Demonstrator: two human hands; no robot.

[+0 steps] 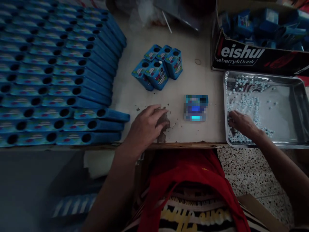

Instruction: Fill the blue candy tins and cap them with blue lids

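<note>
My left hand (147, 126) rests over a worn patch of the tabletop, its fingers curved and apart with nothing between them. At the left wall of a shiny metal tray (285, 112), my right hand (242, 124) has its fingers pressed together among small pale-blue balls (251, 103). Whatever those fingertips hold is hidden. Between the hands lies a small box (195, 108), blurred by blocky pixels, which neither hand touches. Beyond my left hand stand several blue containers (156, 75) with dark round openings on top. One small white ball shows at the opening of the front container.
Rows of blue containers (79, 80) with round openings fill the left side of the table. A black cardboard box (241, 54) holding more blue containers stands behind the tray. A rubber band (198, 61) lies on the tabletop (205, 83). The table's front edge (188, 145) is chipped.
</note>
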